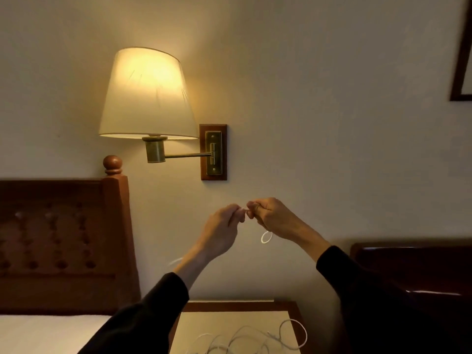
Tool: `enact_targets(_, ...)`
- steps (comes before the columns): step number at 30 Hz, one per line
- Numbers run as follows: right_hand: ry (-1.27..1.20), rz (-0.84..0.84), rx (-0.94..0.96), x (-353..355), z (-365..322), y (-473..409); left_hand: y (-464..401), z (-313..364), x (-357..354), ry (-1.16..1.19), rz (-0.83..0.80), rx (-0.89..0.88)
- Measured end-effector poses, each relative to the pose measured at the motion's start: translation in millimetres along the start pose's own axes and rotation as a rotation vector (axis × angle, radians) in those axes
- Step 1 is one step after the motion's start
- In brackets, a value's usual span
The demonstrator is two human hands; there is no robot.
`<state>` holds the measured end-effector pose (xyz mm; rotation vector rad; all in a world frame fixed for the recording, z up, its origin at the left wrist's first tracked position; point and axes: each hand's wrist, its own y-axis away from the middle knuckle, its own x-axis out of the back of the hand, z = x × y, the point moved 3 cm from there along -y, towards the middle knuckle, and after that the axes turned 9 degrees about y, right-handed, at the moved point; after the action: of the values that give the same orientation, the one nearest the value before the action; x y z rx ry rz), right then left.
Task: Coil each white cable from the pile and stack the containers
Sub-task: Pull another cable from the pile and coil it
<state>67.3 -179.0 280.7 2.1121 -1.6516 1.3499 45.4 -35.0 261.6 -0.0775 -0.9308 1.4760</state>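
Head view: left hand (221,229) and right hand (271,215), raised before the wall, pinch a thin white cable (266,237) with curled fingers; more loose white cables (251,337) lie on the beige wood-edged worktop (229,320). No writing readable.

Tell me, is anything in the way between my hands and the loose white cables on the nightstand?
Nothing visible. The left hand and right hand pinch one white cable in open air above the pile on the nightstand.
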Motion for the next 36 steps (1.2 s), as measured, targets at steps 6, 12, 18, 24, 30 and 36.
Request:
enact_targets(6,-0.498,-0.079,-0.069,-5,1,15,2,18,34,-0.054,0.292,-0.081)
enact_targets(12,-0.577,-0.089,-0.117,-6,20,30,3,1,71,-0.025,0.441,-0.003)
enact_targets(18,-0.551,-0.115,-0.146,-4,39,43,6,-24,88,0.019,0.509,0.070)
enact_targets(24,-0.271,-0.049,-0.242,0,56,48,20,-23,73,-0.115,0.351,-0.085)
enact_targets(30,-0.282,-0.153,-0.158,-15,21,36,15,2,49,-0.236,0.189,-0.404)
enact_targets(36,0.068,0.324,-0.112,40,57,36,25,-45,77,-0.382,-0.003,-0.346)
